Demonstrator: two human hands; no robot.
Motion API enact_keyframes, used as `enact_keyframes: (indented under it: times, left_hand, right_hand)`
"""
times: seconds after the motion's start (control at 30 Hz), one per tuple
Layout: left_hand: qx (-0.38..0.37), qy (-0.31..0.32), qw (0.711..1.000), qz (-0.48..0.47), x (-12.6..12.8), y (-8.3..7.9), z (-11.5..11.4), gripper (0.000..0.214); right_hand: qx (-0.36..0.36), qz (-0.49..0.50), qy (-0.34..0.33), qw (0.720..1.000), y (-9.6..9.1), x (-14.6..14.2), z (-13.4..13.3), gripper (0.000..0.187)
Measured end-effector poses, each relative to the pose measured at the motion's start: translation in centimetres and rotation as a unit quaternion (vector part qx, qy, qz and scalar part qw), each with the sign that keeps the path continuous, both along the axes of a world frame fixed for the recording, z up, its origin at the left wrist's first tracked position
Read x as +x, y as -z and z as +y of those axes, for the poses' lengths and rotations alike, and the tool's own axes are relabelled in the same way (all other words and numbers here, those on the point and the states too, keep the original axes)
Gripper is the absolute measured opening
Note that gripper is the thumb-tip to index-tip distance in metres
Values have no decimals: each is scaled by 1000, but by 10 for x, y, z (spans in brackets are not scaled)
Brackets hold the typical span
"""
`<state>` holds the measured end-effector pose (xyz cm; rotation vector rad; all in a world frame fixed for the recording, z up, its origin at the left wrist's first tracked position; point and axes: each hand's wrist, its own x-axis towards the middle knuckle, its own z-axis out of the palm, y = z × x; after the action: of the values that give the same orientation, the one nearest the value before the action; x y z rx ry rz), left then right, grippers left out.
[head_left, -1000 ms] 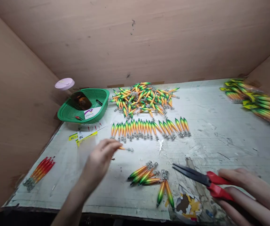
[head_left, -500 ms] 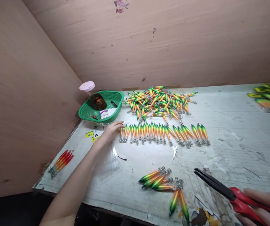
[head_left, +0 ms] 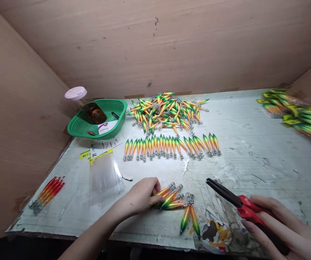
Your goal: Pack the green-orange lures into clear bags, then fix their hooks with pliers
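Here, at a worn white worktable (head_left: 253, 144) boxed in by plywood walls (head_left: 171, 47), the person's left hand (head_left: 141, 196) reaches in from the lower left, forearm angled up and to the right, fingers curled down onto the near end of a small cluster of fishing lures (head_left: 168, 198). Whether the fingers actually pinch a lure or merely rest on the cluster cannot be told. The right hand (head_left: 282, 227) lies low at the lower right corner, fingers wrapped around the red handles of a pair of pliers (head_left: 233, 200) whose black jaws stand slightly parted.

The orange-and-green lures in the cluster lie near the front edge, long axes running roughly left to right and tilted, metal hooks toward the right. Two more lures (head_left: 189, 218) just beside them run near to far, hooks at the far end. The pliers point up and to the left, toward the cluster.

Farther back, a neat row of lures (head_left: 171, 146) spans the middle of the table, with a loose heap (head_left: 166, 112) behind it. A green basket (head_left: 117, 108) sits at the far left, clear bags (head_left: 105, 175) near the left hand, red lures (head_left: 48, 191) by the left edge, and packaged lures (head_left: 293, 112) at the far right.
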<state>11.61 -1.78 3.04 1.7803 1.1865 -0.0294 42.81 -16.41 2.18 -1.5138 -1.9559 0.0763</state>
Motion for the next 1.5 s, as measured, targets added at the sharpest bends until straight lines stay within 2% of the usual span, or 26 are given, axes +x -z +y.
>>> enact_keyframes:
  times: [0.1,0.23,0.33,0.4,0.5,0.6,0.7,0.8,0.9,1.03,1.13,1.5]
  left_hand:
    - [-41,-13,999,-20,-4,2,5,14]
    - [-41,-62,996,-49,-6,3,4,19]
    - [-64,-134,978,-144,-2,-1,-1,28]
    - [-119,-200,940,-249,3,-4,-5,31]
    - [-244,-286,851,-367,13,-7,-16,34]
    - [-334,-322,767,-443,27,-8,-30,34]
    - [-357,-316,721,-502,43,-11,-42,30]
    - [-366,-323,697,-526,55,-13,-48,29]
    - [-356,-349,698,-514,63,-13,-51,30]
    - [-281,-357,744,-490,68,-12,-54,30]
    - [-255,-345,762,-485,71,-13,-55,29]
    - [-237,-368,762,-477,74,-21,-58,34]
  right_hand:
    - [5,4,-2,1000,-1,-5,2,14]
    - [21,-3,-17,1000,-4,-11,7,13]
    - [29,-2,-22,999,-11,-19,13,12]
    - [20,23,-15,999,-15,-27,17,12]
    - [-27,109,20,993,-17,-48,25,10]
    - [-93,222,76,968,-15,-72,36,16]
    - [-136,303,116,936,-12,-92,50,23]
    - [-159,363,132,908,-12,-102,60,28]
    - [-170,395,118,895,-17,-105,62,26]
    - [-155,393,89,902,-24,-106,58,23]
    - [-156,397,85,900,-27,-107,57,21]
    - [-174,445,77,875,-21,-105,51,20]
